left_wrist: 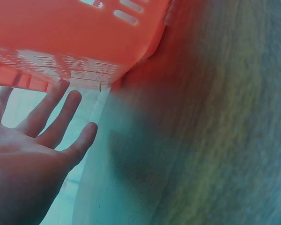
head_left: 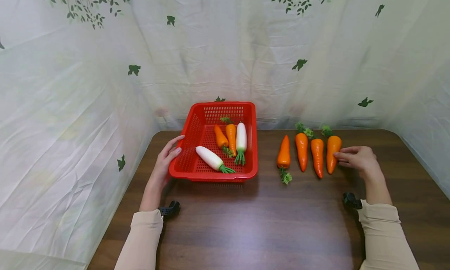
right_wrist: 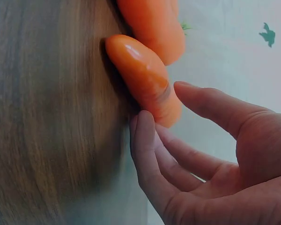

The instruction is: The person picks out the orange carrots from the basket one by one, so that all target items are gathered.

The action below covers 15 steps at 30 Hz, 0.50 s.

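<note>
In the head view my left hand (head_left: 165,158) is at the left rim of a red plastic basket (head_left: 213,176). The left wrist view shows its fingers (left_wrist: 56,133) spread and fairly straight beside the basket wall (left_wrist: 89,35). The basket holds two carrots (head_left: 231,137) and two white radishes (head_left: 209,157) with green tops. My right hand (head_left: 356,158) reaches to the rightmost carrot (head_left: 333,151). In the right wrist view the fingers lie along that carrot's (right_wrist: 138,65) near side; the thumb (right_wrist: 210,101) hovers close above it, with a small gap.
Left of that carrot lie three more carrots in a row: one (head_left: 317,156), another (head_left: 301,151) and one (head_left: 284,152) with its leafy top toward me. The dark wooden table (head_left: 267,227) ends at a pale curtain (head_left: 225,47) with printed leaves.
</note>
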Each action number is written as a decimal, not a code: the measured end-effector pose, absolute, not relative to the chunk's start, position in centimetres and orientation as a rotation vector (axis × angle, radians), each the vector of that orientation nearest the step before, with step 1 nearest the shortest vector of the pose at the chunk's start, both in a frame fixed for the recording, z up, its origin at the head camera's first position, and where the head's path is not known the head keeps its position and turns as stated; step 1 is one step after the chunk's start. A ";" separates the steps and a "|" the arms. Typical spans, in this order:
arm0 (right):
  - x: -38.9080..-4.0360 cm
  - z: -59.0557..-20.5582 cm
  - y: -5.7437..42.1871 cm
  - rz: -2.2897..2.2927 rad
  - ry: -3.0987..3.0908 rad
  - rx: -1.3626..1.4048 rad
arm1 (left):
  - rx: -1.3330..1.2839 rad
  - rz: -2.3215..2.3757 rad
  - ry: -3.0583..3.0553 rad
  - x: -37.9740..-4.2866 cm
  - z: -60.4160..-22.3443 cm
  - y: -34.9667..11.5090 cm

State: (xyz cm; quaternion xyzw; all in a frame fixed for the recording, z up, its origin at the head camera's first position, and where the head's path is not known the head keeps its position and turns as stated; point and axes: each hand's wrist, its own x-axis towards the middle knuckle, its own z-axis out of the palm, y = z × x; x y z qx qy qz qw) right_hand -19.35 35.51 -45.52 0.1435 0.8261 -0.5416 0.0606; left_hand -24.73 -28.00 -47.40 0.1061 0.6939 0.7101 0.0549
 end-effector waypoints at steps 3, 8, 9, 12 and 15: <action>-19.3 -45.5 35.6 -1.645 2.496 0.430 | 0.320 2.155 2.113 -24.7 -47.4 -28.0; -19.2 -45.2 35.5 -1.703 2.495 0.459 | 0.326 2.159 2.107 -24.7 -47.4 -28.1; -19.1 -45.1 35.5 -1.720 2.504 0.478 | 0.326 2.159 2.105 -24.7 -47.4 -28.0; -18.9 -44.5 35.3 -1.755 2.557 0.521 | 0.325 2.160 2.098 -24.7 -47.4 -28.0; -18.8 -43.9 35.1 -1.782 2.607 0.521 | 0.324 2.163 2.095 -24.7 -47.4 -28.0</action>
